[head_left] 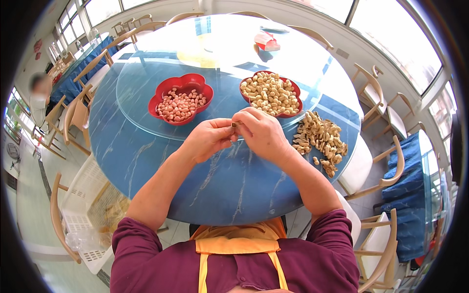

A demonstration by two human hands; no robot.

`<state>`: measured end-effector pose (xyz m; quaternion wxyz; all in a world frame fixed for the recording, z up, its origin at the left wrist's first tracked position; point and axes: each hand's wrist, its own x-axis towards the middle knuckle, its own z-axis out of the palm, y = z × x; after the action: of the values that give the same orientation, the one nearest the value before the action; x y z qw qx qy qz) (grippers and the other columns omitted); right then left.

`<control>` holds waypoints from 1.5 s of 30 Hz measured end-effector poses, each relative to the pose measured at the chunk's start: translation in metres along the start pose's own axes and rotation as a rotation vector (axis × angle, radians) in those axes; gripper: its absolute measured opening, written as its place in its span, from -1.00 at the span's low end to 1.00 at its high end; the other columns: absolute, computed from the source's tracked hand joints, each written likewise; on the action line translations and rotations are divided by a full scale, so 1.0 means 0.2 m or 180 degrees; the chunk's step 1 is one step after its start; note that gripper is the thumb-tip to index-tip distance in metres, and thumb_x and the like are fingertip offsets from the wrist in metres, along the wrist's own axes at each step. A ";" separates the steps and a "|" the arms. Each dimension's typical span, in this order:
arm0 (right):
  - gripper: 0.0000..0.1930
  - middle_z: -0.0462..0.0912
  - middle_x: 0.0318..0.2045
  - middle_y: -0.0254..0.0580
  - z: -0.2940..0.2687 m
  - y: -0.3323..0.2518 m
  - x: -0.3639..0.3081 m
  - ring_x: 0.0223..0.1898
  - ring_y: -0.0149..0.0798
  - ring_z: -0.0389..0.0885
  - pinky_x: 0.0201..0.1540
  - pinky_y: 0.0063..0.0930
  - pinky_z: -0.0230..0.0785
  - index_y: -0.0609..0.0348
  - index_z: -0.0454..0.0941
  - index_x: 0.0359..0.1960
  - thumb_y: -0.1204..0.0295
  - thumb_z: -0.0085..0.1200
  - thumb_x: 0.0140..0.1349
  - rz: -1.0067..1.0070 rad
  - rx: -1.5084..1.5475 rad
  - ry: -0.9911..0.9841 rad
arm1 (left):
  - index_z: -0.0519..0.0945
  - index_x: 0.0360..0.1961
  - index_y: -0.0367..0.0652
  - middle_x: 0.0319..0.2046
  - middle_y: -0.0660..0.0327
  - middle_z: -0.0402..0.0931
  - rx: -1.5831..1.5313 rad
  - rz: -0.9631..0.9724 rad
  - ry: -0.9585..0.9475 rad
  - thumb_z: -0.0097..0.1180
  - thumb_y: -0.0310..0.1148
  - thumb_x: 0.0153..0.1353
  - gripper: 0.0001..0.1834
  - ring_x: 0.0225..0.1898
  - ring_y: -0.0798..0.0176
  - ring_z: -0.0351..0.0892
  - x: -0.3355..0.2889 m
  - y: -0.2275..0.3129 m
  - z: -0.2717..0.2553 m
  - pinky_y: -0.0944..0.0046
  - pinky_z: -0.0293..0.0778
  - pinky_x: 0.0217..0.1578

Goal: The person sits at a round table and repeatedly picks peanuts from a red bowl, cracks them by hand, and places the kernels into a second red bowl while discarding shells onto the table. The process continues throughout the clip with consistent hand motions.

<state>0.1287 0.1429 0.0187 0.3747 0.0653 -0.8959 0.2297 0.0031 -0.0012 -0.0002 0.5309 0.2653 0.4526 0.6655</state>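
Over the blue marbled table [229, 190], my left hand [209, 140] and my right hand [261, 133] meet, fingertips pinched together. Between them shows a small, dark bit of peanut shell [234, 125], mostly hidden by the fingers. Ahead and to the left, a red flower-shaped bowl [207, 102] holds shelled pink peanuts [180, 106]. Just beyond my right hand, a second red bowl [299, 97] is heaped with unshelled peanuts [271, 93]. A pile of broken peanut shells [320, 136] lies on the table to the right of my right hand.
Both bowls stand on a round glass turntable [134, 122]. A red and white packet [266, 41] lies farther back. A white plastic crate [83, 205] stands at the lower left. Wooden chairs [388, 171] ring the table. Another person [39, 100] is at the far left.
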 end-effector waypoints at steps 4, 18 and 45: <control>-0.90 0.59 -0.40 -0.14 0.01 0.02 -0.02 -0.38 -0.01 0.63 -0.34 -0.23 0.50 0.16 0.49 -0.31 0.60 0.08 0.15 0.0031 -0.0060 -0.0060 | 0.60 0.00 -0.30 -0.28 0.27 0.54 0.0581 -0.0092 0.0024 0.03 -0.44 0.39 -0.76 -0.32 0.46 0.47 0.00 0.01 0.01 0.49 0.41 -0.34; -0.80 0.69 -0.13 -0.08 -0.61 0.58 -0.09 -0.06 -0.04 0.63 0.02 -0.20 0.44 0.12 0.64 -0.18 0.47 0.04 0.19 0.3096 -0.2035 -0.0190 | 0.62 -0.09 -0.30 -0.21 0.07 0.62 0.4491 0.3070 0.2273 -0.08 -0.68 0.26 -0.72 -0.21 0.17 0.61 0.02 0.20 -0.41 0.27 0.52 -0.13; -0.83 0.69 -0.20 -0.24 -0.37 0.70 0.15 -0.04 -0.15 0.59 0.04 -0.33 0.46 -0.03 0.73 -0.23 0.42 0.13 0.19 0.1176 -0.1981 -0.0310 | 0.67 -0.27 -0.28 -0.22 0.12 0.64 0.4550 0.3608 0.2087 0.16 -0.58 0.14 -0.87 -0.08 -0.01 0.58 0.02 0.18 -0.23 0.11 0.49 -0.02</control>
<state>0.1144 0.3024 0.0331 0.2858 -0.2039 -0.9363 0.0066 -0.0532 -0.0130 0.0102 -0.3080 0.5056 0.6808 0.4314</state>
